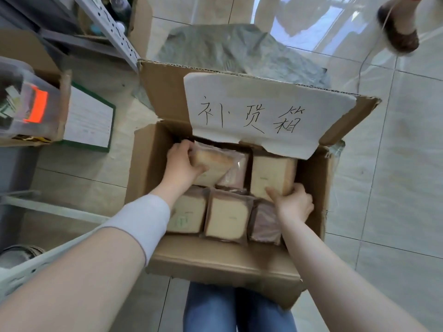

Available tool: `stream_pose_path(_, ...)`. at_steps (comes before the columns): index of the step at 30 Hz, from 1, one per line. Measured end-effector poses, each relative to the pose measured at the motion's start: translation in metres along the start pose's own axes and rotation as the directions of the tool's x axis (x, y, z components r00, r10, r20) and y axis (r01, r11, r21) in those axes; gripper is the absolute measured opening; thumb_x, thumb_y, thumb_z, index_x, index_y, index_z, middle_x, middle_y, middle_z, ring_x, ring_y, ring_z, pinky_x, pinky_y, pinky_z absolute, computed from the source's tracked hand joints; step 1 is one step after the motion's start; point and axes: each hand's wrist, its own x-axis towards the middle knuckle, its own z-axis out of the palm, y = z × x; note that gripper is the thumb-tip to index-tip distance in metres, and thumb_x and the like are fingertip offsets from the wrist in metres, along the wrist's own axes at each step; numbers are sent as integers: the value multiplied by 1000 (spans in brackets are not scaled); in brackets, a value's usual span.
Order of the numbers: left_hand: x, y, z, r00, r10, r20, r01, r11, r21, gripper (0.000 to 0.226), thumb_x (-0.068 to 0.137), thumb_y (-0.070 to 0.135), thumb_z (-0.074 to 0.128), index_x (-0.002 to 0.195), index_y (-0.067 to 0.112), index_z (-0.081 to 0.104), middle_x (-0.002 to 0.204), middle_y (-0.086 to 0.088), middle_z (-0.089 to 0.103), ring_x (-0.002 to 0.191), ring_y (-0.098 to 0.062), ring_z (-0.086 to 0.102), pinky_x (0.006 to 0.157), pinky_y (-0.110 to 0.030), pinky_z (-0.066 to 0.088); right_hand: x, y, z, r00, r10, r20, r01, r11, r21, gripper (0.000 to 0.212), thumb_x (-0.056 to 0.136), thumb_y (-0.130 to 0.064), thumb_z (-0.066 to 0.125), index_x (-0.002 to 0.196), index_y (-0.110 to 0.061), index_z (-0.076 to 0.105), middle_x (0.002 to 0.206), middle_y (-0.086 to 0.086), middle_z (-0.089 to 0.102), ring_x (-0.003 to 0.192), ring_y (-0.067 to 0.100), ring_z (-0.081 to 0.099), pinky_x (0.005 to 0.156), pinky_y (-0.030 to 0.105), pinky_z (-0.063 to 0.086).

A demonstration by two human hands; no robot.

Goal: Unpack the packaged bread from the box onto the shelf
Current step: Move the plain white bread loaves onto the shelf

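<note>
An open cardboard box (311, 178) sits on the floor in front of my knees, its far flap bearing a white handwritten label. Inside lie several clear-wrapped bread packs. My left hand (182, 164) grips a tilted bread pack (213, 159) at the box's far left. My right hand (293, 202) holds the near edge of another bread pack (271, 176) at the far right. Three more packs lie in the near row, among them a pale loaf (226, 216). Part of a grey metal shelf (112, 27) shows at the upper left.
A clear plastic bin with an orange label (31, 101) stands on a carton at the left, beside a green-edged clipboard (88, 121). A grey-green mat (230, 46) lies beyond the box. Another person's slippered foot (398, 29) is at the top right on the tile floor.
</note>
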Motion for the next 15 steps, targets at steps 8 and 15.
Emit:
stream_pose_path(8, -108, 37, -49, 964, 213, -160, -240, 955, -172, 38, 70, 16, 78, 95, 17, 50, 96, 6, 60, 82, -8, 52, 61, -3, 38, -58, 35, -92, 992, -118, 42, 102, 957, 273, 52, 73, -28, 77, 115, -8, 54, 112, 10, 64, 100, 27, 60, 80, 27, 39)
stream_pose_path(15, -285, 49, -127, 888, 40, -459, -254, 874, -415, 38, 72, 21, 77, 95, 19, 47, 87, 13, 59, 79, 0, 56, 69, -5, 43, -147, 85, -170, 857, -391, 337, 240, 880, 410, 30, 73, -21, 77, 95, -11, 60, 105, 17, 68, 95, 32, 65, 93, 47, 50)
